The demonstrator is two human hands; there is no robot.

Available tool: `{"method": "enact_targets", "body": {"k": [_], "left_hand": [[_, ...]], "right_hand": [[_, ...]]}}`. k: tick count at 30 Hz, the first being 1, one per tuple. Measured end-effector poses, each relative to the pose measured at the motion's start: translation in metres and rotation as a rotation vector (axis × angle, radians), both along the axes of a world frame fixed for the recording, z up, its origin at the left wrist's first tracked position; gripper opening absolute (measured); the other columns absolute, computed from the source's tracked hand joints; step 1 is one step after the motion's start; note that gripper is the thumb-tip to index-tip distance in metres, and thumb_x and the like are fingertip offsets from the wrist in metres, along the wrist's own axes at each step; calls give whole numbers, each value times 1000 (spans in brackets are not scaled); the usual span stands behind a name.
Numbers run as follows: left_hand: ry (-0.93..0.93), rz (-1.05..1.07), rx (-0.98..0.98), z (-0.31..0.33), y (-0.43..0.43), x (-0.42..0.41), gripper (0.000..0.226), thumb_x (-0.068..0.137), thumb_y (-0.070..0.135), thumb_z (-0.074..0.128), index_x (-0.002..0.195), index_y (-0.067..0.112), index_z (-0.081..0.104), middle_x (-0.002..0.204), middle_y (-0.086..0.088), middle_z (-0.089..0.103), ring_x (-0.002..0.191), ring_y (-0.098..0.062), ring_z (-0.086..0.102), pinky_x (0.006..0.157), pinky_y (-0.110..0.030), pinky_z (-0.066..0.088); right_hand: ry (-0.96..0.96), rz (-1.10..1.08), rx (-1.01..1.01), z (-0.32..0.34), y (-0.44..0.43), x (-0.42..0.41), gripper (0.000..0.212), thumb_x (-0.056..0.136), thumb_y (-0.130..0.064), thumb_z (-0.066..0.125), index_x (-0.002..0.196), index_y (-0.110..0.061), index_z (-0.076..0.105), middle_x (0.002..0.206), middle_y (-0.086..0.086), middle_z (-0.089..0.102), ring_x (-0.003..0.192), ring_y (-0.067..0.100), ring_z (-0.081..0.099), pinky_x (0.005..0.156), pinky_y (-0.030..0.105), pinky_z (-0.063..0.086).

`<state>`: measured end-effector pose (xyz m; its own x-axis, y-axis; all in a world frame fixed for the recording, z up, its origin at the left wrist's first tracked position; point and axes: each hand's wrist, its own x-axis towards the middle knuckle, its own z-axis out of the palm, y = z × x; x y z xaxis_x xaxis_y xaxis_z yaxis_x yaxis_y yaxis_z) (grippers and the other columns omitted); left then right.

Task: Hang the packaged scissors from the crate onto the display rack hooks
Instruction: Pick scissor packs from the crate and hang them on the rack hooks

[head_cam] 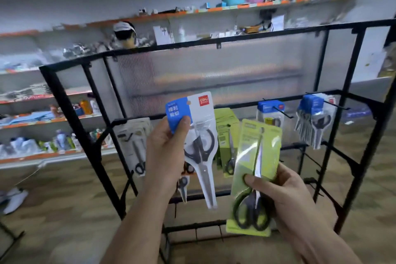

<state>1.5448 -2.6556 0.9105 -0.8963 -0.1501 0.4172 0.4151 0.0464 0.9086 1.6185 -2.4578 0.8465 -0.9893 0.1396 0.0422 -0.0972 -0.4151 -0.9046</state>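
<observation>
My left hand (169, 141) pinches a blue-and-white scissors pack (199, 146) by its blue header, holding it upright before the black display rack (70, 118). My right hand (276, 191) grips a green scissors pack (255, 169) near its lower half, tilted slightly right. Both packs are in front of the rack's middle. Green packs (227, 135) hang on the rack behind them. Blue packs (270, 113) and a thick bunch of blue packs (315, 122) hang on hooks to the right. Grey packs (135, 141) hang at the left. The crate is not in view.
Store shelves (42, 118) with mixed goods line the wall at the left and back. A high shelf (235, 6) carries bowls and dark items. The floor is wood-patterned; a white shoe (15, 199) lies at the far left.
</observation>
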Motion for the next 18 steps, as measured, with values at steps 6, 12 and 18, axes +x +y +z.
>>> {"method": "enact_targets", "body": {"k": [6, 12, 18], "left_hand": [[-38, -10, -17, -3, -27, 11, 15, 103, 26, 61, 101, 31, 75, 98, 13, 79, 95, -8, 73, 93, -42, 55], [-96, -46, -22, -5, -61, 9, 15, 104, 23, 60, 101, 26, 75, 98, 8, 79, 95, -19, 74, 94, -51, 57], [-139, -58, -13, -22, -90, -5, 15, 103, 25, 61, 101, 26, 76, 97, 7, 79, 95, -14, 73, 89, -33, 55]], "right_hand": [[32, -125, 172, 12, -25, 3, 27, 88, 6, 70, 110, -10, 70, 97, 12, 79, 82, 25, 77, 60, 26, 59], [62, -131, 205, 10, -49, -8, 28, 93, -1, 67, 116, -16, 69, 101, 7, 79, 86, 24, 77, 63, 24, 59], [-3, -185, 202, -16, -56, -30, 26, 95, -13, 66, 120, -21, 68, 105, 5, 78, 95, 27, 75, 74, 39, 61]]}}
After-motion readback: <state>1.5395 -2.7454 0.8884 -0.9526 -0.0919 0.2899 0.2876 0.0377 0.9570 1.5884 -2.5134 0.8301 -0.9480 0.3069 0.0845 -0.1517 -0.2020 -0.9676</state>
